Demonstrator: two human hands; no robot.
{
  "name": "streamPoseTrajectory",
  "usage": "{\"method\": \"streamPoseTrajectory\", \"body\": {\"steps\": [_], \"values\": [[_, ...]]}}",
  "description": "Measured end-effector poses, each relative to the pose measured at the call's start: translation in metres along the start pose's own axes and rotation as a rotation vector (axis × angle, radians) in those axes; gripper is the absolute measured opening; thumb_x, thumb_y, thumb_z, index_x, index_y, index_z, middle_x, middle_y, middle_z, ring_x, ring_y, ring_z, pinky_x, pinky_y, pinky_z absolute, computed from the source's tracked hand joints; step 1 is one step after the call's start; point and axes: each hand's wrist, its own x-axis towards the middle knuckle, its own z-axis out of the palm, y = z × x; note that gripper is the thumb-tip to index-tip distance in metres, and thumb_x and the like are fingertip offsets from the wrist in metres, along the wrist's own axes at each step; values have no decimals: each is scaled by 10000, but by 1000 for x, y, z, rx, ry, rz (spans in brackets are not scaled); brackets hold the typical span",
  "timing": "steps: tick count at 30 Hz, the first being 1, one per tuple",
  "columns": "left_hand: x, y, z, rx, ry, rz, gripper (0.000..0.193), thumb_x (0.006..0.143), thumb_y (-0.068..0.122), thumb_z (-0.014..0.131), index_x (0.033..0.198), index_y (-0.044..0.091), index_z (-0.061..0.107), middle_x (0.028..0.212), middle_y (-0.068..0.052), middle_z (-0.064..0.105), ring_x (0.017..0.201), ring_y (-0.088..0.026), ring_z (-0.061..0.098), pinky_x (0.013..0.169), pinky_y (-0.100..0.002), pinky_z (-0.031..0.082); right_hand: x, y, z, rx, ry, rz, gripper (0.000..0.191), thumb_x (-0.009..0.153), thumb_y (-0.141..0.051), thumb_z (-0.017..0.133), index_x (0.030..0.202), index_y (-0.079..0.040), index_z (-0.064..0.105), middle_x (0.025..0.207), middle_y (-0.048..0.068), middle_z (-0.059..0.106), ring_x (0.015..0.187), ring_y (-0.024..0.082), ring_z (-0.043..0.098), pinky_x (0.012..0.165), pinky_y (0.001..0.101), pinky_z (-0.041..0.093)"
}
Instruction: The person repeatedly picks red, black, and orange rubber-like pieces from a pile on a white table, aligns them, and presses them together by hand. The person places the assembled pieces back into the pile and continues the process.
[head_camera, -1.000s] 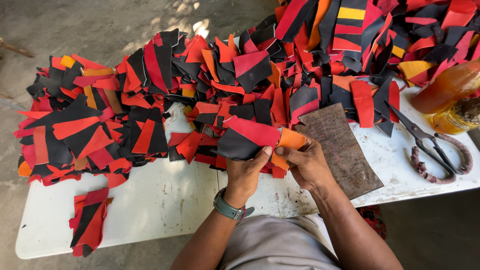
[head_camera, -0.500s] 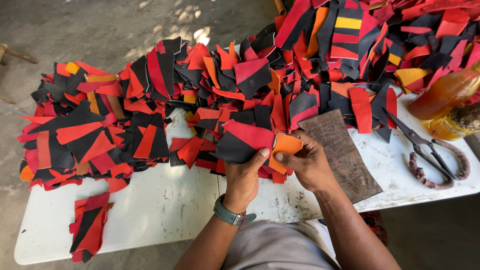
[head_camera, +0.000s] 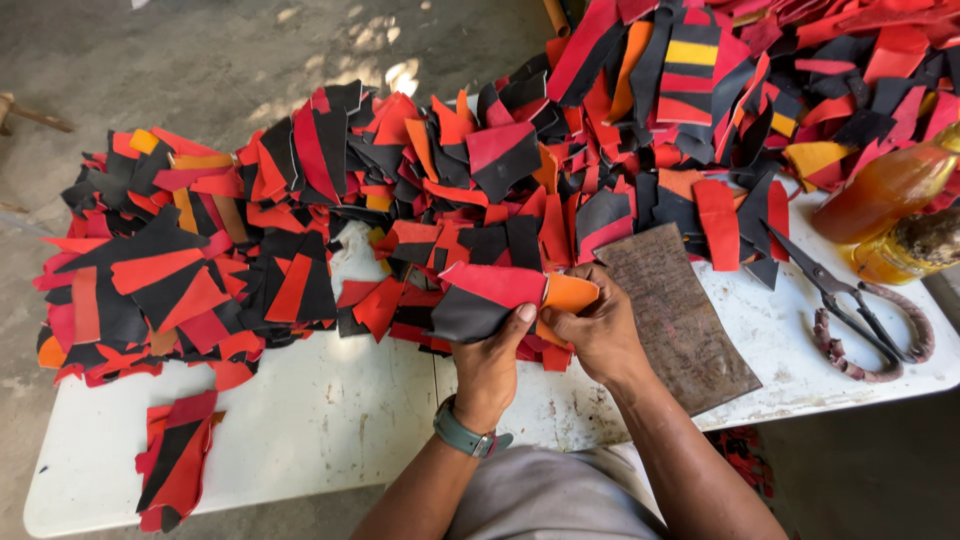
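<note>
Red, black and orange offcuts of what looks like leather or vinyl cover most of a white folding table (head_camera: 300, 440), seen from above by the person working at it. Both hands meet at the near edge of the heap (head_camera: 420, 200). The left hand (head_camera: 492, 360), a grey-green watch (head_camera: 462, 436) on its wrist, pinches a patch pieced from red and black panels (head_camera: 478, 298), thumb on top and fingers underneath. The right hand (head_camera: 598, 335) is closed on the orange piece (head_camera: 570, 294) that touches the patch's right edge, fingers curled over it.

The patch droops slightly where it is unsupported, which suggests a light, flexible sheet rather than a stiff one; it would likely fold or slip if held by one corner only, so a pinch near the joined edge, as here, seems the surest hold. The surface looks matte, not slick, though the texture is too fine to judge.

Just beside the right hand lies a worn brown board (head_camera: 675, 320), flat on the table. Farther right rest large black shears (head_camera: 850, 315) with wrapped handles, and beyond them an amber bottle (head_camera: 885, 195) on its side against a jar (head_camera: 915, 250). A small separate stack of red and black pieces (head_camera: 175, 460) sits at the table's near left corner, well apart from the hands.
</note>
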Motion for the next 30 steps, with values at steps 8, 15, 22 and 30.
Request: {"method": "streamPoseTrajectory", "body": {"steps": [8, 15, 22, 30], "values": [[4, 10, 2, -303, -41, -74, 273, 918, -9, 736, 1181, 18, 671, 1141, -35, 696, 1045, -132, 659, 957, -290, 528, 1, -7, -3, 178, -79, -10, 159, 886, 40, 747, 980, -14, 630, 918, 53, 681, 789, 105, 625, 707, 269, 526], [3, 6, -1, -151, -56, -44, 206, 969, -21, 733, 1171, -18, 692, 1141, -67, 705, 1041, -145, 661, 948, -303, 536, 1, -6, -5, 125, -75, -21, 169, 882, 29, 761, 954, -20, 617, 889, 48, 671, 765, 94, 608, 685, 259, 516], [5, 4, -1, -249, -37, -74, 251, 933, -27, 737, 1175, 2, 677, 1148, -55, 694, 1049, -136, 661, 951, -291, 533, -1, -10, -6, 124, -63, -7, 177, 863, 25, 766, 944, -27, 617, 893, 50, 685, 778, 103, 637, 699, 267, 538], [-5, -3, -13, 91, -74, -9, 180, 1022, 49, 751, 1166, -53, 715, 1118, -96, 707, 1001, -176, 643, 914, -342, 537, 2, -10, -7, 36, -68, 6, 165, 857, 42, 766, 945, -12, 638, 868, 47, 676, 736, 89, 598, 647, 263, 502]]}}
